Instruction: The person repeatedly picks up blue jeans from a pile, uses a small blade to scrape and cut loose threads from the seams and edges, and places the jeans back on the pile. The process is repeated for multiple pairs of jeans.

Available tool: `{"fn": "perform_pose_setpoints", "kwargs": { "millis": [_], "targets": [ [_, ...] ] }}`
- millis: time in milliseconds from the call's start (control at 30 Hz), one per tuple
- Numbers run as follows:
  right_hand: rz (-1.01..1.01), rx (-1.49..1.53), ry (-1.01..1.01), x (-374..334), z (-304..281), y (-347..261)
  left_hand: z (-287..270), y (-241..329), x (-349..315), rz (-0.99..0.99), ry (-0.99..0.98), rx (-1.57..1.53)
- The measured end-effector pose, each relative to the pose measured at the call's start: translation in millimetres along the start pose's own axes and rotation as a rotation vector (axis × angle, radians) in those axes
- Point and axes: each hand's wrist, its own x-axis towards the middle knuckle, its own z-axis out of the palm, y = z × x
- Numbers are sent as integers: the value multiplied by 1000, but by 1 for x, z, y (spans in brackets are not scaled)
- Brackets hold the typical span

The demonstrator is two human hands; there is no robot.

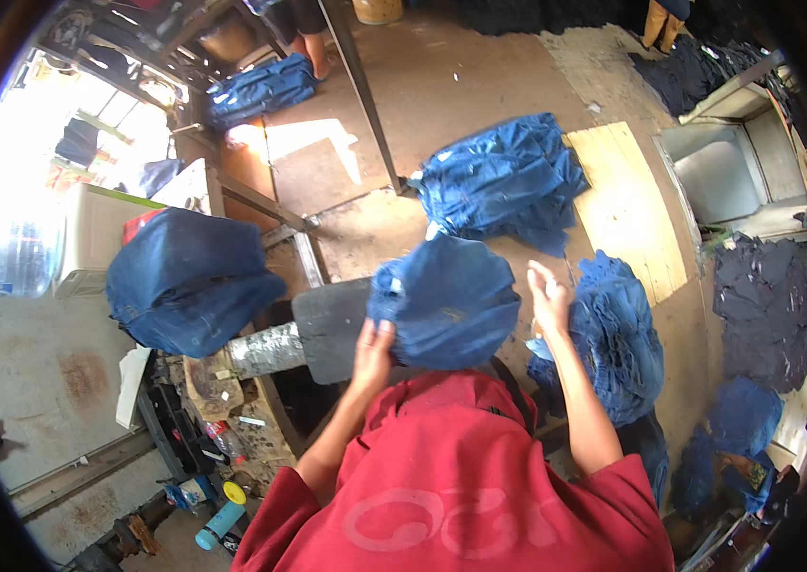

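Red cloth of the person's shirt (460, 477) fills the lower middle of the view, and both bare forearms rise out of its short sleeves.

Largest of the work things is the dark grey padded board (327, 329), a flat form that sticks out from a wrapped pipe (265, 350) on its left. A blue denim piece (446, 300) is draped over the board's right end and hides it. The left hand (372, 355) lies on the lower left edge of this denim, fingers bent over the cloth and gripping it. The right hand (548, 296) is raised just beside the denim's right edge, fingers loosely spread and holding nothing; whether it touches the cloth I cannot tell.

On the wooden floor beyond the board lies a heap of folded blue denim (503, 181), next to a pale plank panel (627, 205). Another pile of blue denim (613, 338) sits just right of the right forearm. A big folded denim bundle (189, 281) rests at the left of the board, well apart from the hands. Dark grey fabric (770, 305) is spread at the right edge of the floor. Down at the lower left stands a small turquoise bottle with a yellow cap (222, 515).
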Motion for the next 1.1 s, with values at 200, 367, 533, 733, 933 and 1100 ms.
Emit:
{"fn": "perform_pose_setpoints", "kwargs": {
  "millis": [200, 367, 533, 733, 933, 1100],
  "targets": [
    [562, 111, -416, -35, 12, 138, -7, 24, 21, 35, 12, -71],
    [271, -297, -494, -93, -52, 124, 33, 13, 44, -303, 158, -29],
    [553, 85, -290, -109, -70, 125, 14, 4, 15, -127, 348, 150],
    [1007, 553, -176, -30, -51, 132, -13, 18, 8, 5, 321, 104],
    [1186, 893, -372, 0, 1, 133, 40, 26, 48, -450, -14, -397],
    [1007, 998, 134, -56, -3, 159, 95, -13, 58, -278, 166, -113]
  ]
}}
